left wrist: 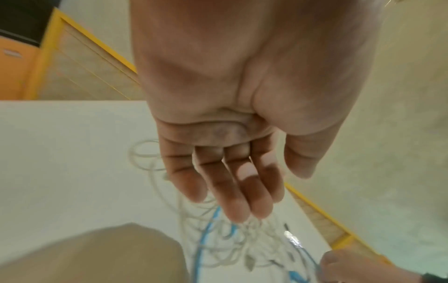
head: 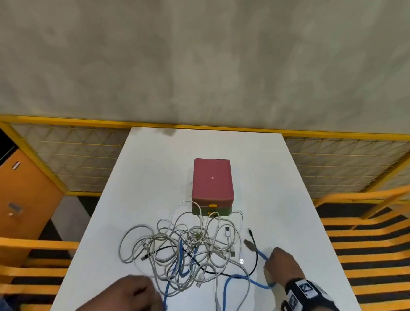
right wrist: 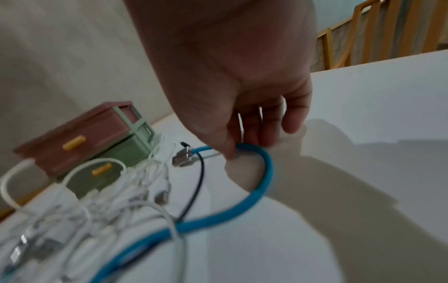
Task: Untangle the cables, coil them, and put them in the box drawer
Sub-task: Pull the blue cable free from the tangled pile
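Note:
A tangle of white cables (head: 185, 244) lies on the white table (head: 281, 183) in front of a small pink and green box (head: 213, 182) whose two drawers have yellow handles. A blue cable (head: 234, 277) and a thin black cable (head: 255, 255) run through the tangle. My right hand (head: 279, 261) is to the right of the pile. In the right wrist view its thumb and fingers (right wrist: 242, 147) pinch a loop of the blue cable (right wrist: 264, 172) near its metal plug (right wrist: 181, 158). My left hand (head: 139, 294) hovers at the pile's near left edge. Its fingers (left wrist: 237, 191) are extended and hold nothing.
A yellow mesh fence (head: 80, 153) runs behind and beside the table. An orange cabinet (head: 14, 197) stands at the left. Orange slatted frames (head: 372, 247) flank both sides. The box (right wrist: 80, 141) stands at mid-table, with bare table top to its right.

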### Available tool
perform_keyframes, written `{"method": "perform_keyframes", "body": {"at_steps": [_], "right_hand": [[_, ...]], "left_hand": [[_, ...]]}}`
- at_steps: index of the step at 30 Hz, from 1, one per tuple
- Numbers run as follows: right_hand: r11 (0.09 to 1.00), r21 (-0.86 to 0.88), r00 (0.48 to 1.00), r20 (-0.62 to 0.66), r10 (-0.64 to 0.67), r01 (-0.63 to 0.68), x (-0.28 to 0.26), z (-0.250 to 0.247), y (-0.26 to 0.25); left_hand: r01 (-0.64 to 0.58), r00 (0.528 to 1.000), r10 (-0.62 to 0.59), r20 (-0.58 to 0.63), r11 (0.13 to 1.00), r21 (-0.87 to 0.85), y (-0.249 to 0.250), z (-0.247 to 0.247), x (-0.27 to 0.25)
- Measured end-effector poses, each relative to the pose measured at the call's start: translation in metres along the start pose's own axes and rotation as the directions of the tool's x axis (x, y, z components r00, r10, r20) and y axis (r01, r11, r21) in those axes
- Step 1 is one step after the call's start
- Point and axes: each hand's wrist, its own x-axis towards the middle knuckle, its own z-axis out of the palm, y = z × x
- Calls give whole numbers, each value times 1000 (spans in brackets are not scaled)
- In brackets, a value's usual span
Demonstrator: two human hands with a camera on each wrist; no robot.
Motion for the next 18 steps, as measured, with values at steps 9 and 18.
{"method": "perform_keyframes", "body": {"at_steps": [9, 18], "right_hand": [[624, 573, 847, -369, -383, 532, -90, -79, -97], [549, 633, 810, -231, -539, 546, -135, -85, -112]], "left_hand": [[-215, 976, 204, -69, 953, -215, 132, 13, 65], [-464, 885, 274, -377, 603, -650, 198, -5, 61]]}}
